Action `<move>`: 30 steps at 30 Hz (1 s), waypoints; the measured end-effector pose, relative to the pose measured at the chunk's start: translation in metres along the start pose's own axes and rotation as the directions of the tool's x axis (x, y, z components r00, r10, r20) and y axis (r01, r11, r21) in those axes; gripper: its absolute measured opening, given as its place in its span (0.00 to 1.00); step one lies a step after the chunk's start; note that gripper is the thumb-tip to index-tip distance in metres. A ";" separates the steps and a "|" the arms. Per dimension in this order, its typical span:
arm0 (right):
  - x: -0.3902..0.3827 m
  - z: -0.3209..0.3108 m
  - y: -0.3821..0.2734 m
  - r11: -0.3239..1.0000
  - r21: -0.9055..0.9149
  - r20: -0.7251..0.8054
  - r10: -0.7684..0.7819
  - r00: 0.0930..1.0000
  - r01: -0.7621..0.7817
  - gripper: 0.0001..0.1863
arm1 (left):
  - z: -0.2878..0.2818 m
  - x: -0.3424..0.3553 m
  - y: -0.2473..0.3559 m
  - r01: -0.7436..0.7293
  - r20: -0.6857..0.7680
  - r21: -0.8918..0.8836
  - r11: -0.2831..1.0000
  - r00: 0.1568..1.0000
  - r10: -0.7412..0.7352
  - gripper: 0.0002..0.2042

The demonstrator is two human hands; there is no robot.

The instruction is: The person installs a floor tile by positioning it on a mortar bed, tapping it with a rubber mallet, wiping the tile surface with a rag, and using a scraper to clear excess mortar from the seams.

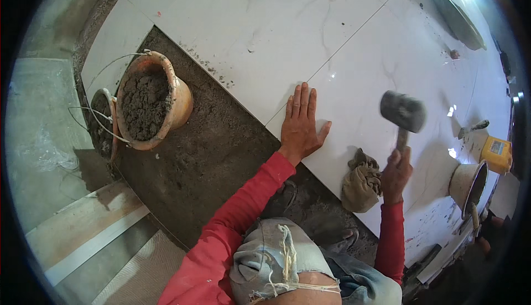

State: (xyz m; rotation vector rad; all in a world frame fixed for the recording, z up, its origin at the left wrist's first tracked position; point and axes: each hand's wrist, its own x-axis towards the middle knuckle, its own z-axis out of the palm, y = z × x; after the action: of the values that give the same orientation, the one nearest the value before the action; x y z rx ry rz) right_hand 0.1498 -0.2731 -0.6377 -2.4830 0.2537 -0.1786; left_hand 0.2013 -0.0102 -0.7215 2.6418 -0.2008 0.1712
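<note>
Glossy white tiles (387,45) are bordering a dark, rough bed (204,133), where a filled bucket (183,106) is standing. The left hand (300,125) is lying flat at a tile joint (359,30), fingers extended and released. The right hand (397,176) is clenching a mallet (402,111) by its handle over the tiles, near a crumpled cloth (360,188).

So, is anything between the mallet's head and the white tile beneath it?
Nothing visible stands between the mallet and the white tile. The crumpled bundle lies beside the right hand, nearer the person than the mallet's head.
</note>
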 end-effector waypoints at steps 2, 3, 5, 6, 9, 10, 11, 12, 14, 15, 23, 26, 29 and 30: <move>0.012 0.015 0.008 0.985 -0.173 0.233 0.044 0.971 -0.004 0.09 | 0.000 -0.002 -0.002 -0.003 0.005 0.000 1.000 1.000 0.003 0.44; 0.013 0.016 0.009 0.988 -0.151 0.234 0.072 0.970 -0.037 0.10 | 0.000 -0.002 -0.002 -0.004 0.011 -0.002 1.000 1.000 0.004 0.44; 0.016 0.020 0.004 0.990 -0.126 0.239 0.100 0.966 -0.071 0.12 | -0.001 -0.002 -0.001 -0.006 0.005 -0.004 1.000 1.000 0.006 0.44; 0.019 0.019 0.002 0.994 -0.097 0.180 0.056 0.982 -0.039 0.13 | -0.001 -0.002 0.000 -0.010 -0.001 -0.008 1.000 1.000 0.010 0.44; 0.017 0.026 0.009 0.977 -0.214 0.198 0.030 0.980 0.014 0.14 | -0.002 -0.003 -0.003 0.016 0.031 -0.005 1.000 0.999 -0.016 0.44; 0.019 0.029 0.013 0.939 -0.341 0.281 0.049 0.958 0.052 0.15 | -0.003 -0.002 -0.003 0.001 0.024 -0.015 1.000 1.000 0.000 0.44; 0.021 0.030 0.015 0.990 -0.138 0.211 0.004 0.978 0.025 0.16 | -0.005 -0.002 -0.003 -0.002 0.020 -0.001 1.000 1.000 0.002 0.44; 0.023 0.028 0.017 0.989 -0.144 0.193 0.009 0.981 0.019 0.16 | -0.005 -0.002 -0.002 -0.006 0.018 0.015 1.000 1.000 0.006 0.44; 0.023 0.025 0.017 0.997 -0.082 0.122 0.005 0.993 0.005 0.16 | -0.003 -0.006 -0.001 -0.033 0.012 0.021 0.999 0.999 0.033 0.44; 0.022 0.026 0.022 0.996 -0.087 0.107 0.016 0.994 -0.007 0.16 | -0.002 -0.007 -0.002 -0.030 0.025 0.033 0.999 0.999 0.029 0.44; 0.034 0.014 0.038 0.968 -0.252 0.133 0.023 0.991 0.011 0.20 | -0.008 0.000 0.003 -0.099 -0.014 0.097 0.990 0.995 0.100 0.43; 0.020 0.007 0.059 0.981 -0.189 0.070 0.067 0.995 -0.053 0.21 | -0.010 -0.001 -0.002 -0.127 -0.012 0.097 0.987 0.992 0.128 0.42; -0.005 -0.002 0.092 0.955 -0.230 0.000 0.192 0.981 -0.187 0.22 | -0.023 -0.011 -0.005 -0.072 0.066 0.098 0.993 0.996 0.066 0.42; -0.009 -0.008 0.103 0.912 -0.288 -0.021 0.298 0.954 -0.291 0.23 | -0.027 -0.017 -0.006 -0.090 0.064 0.095 0.991 0.994 0.084 0.42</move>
State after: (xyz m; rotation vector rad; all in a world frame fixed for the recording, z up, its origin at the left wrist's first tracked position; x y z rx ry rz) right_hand 0.1254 -0.3567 -0.6943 -2.6913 0.6838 0.0176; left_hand 0.1830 0.0101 -0.7031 2.7393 -0.3365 0.1341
